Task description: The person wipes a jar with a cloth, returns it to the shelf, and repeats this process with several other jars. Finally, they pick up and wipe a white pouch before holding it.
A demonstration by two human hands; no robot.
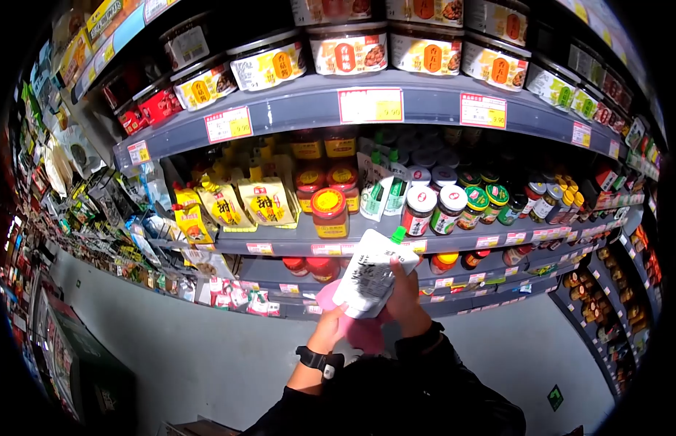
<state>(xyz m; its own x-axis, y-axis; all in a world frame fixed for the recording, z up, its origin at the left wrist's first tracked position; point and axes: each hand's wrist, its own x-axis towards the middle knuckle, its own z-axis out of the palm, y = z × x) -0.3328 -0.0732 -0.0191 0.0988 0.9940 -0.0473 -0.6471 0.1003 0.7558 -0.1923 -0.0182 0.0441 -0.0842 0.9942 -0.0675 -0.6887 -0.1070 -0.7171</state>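
Note:
A white spouted pouch [370, 276] with a green cap and dark print is held tilted in front of the shelf, its spout toward the upper right. My right hand [406, 294] grips its right side, thumb across the front. At the pouch's lower left corner, my left hand [326, 328] is closed with the thumb near the edge; its other fingers are mostly hidden. Behind and below the pouch shows a soft pink cloth-like thing [361, 336], partly covered by the pouch and hands.
Similar pouches [378, 190] with green caps stand on the middle shelf [294, 238]. Beside them are yellow pouches [269, 200], a red-lidded jar [330, 212] and white-lidded jars [421, 209]. Plastic tubs [349, 52] line the shelf above. A dark green case [80, 349] stands at lower left.

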